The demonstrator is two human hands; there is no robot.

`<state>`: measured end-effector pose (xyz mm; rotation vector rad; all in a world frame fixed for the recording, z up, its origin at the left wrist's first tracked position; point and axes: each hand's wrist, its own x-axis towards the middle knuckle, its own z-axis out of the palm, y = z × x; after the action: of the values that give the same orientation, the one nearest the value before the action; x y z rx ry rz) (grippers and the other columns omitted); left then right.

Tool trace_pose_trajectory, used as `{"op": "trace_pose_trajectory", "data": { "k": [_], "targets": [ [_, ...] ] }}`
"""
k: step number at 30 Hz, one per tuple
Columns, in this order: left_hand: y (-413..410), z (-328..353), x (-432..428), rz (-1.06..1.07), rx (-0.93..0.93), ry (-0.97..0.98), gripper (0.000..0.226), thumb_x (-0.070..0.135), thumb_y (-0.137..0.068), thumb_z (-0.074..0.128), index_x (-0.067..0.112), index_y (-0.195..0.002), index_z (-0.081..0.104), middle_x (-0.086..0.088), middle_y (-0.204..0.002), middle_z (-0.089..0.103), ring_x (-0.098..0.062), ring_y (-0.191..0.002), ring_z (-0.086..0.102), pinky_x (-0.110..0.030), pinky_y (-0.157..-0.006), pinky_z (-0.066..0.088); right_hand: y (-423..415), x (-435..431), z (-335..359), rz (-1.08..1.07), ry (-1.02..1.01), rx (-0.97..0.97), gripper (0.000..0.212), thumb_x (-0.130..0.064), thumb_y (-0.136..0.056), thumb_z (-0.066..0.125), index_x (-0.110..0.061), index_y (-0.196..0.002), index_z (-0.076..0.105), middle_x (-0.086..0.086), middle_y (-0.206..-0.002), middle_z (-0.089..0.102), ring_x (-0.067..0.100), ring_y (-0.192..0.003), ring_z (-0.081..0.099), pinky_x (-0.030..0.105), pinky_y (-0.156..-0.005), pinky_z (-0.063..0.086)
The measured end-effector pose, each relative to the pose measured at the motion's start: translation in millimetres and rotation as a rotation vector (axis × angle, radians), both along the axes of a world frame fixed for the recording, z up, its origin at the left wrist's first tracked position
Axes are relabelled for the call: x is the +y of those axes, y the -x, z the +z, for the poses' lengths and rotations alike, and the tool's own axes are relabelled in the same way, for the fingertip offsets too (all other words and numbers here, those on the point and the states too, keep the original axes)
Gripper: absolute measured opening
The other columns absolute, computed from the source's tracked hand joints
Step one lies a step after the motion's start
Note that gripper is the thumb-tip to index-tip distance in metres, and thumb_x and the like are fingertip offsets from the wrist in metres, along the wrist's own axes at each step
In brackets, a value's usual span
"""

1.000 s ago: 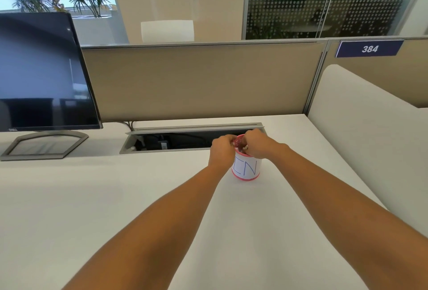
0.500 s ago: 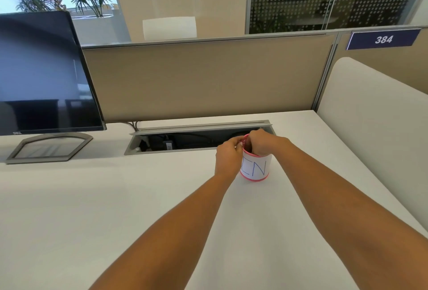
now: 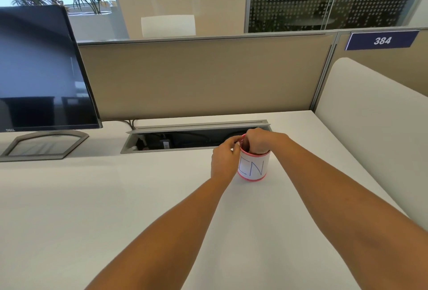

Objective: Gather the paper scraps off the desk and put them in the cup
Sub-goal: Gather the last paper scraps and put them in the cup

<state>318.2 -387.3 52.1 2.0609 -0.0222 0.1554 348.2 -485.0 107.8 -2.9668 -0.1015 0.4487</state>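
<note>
Pink cup (image 3: 253,167), white paper label lettered "IN", upright on white desk (image 3: 111,201).

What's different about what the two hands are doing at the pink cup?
The left hand is outside the pink cup with the white paper label, pinching its rim from the side; the right hand reaches in from above. The left hand's fingertips show; the right hand's are hidden inside the cup. Both meet at the cup's top.

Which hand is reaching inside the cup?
The right hand: its fingers dip down into the cup, while the left hand only holds the cup's rim from outside.
</note>
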Motion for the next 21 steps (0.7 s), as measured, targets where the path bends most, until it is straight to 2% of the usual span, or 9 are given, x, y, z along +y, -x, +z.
{"op": "trace_pose_trajectory", "data": {
  "k": [6,9,13,17,21],
  "targets": [
    [3.6,3.5,1.0,-0.03,0.006,0.0,0.035,0.02,-0.1,0.036,0.018,-0.132,0.051,-0.007,-0.131,0.058,-0.027,-0.118,0.056,-0.044,-0.098,0.05,6.5,-4.4,19.6,0.04,-0.036,-0.004,0.032,-0.016,-0.089,0.059,-0.014,-0.121,0.061,0.011,-0.116,0.063,0.027,-0.102,0.062,0.027,-0.079,0.048],
    [5.1,5.4,0.5,-0.018,0.038,0.012,0.037,0.022,-0.1,0.035,0.018,-0.136,0.045,-0.007,-0.135,0.054,-0.028,-0.121,0.054,-0.046,-0.099,0.049,9.0,-5.6,29.7,0.041,-0.089,-0.034,0.032,-0.01,-0.086,0.062,-0.014,-0.117,0.064,0.012,-0.115,0.064,0.027,-0.102,0.062,0.026,-0.075,0.047],
    [6.1,6.7,-2.0,-0.011,0.097,-0.017,0.037,0.023,-0.1,0.035,0.016,-0.136,0.044,-0.009,-0.135,0.054,-0.029,-0.121,0.054,-0.045,-0.1,0.048,10.6,-1.2,26.1,0.023,-0.115,-0.099,0.028,-0.012,-0.089,0.058,-0.009,-0.116,0.065,0.014,-0.116,0.064,0.027,-0.105,0.061,0.026,-0.081,0.048],
    [5.4,6.4,-1.7,-0.013,0.122,-0.057,0.036,0.021,-0.1,0.035,0.016,-0.134,0.046,-0.009,-0.134,0.055,-0.029,-0.12,0.054,-0.044,-0.099,0.049,11.6,3.1,9.0,-0.028,-0.099,-0.112,0.032,-0.021,-0.092,0.054,-0.006,-0.12,0.059,0.015,-0.117,0.063,0.028,-0.106,0.061,0.028,-0.087,0.047],
    [5.1,5.8,0.1,-0.003,0.137,-0.06,0.037,0.021,-0.1,0.035,0.016,-0.135,0.045,-0.009,-0.136,0.053,-0.029,-0.121,0.053,-0.044,-0.1,0.048,10.3,0.8,3.8,-0.054,-0.092,-0.124,0.034,-0.021,-0.091,0.056,-0.006,-0.122,0.057,0.015,-0.119,0.062,0.029,-0.108,0.059,0.029,-0.09,0.047]
  ]
}}
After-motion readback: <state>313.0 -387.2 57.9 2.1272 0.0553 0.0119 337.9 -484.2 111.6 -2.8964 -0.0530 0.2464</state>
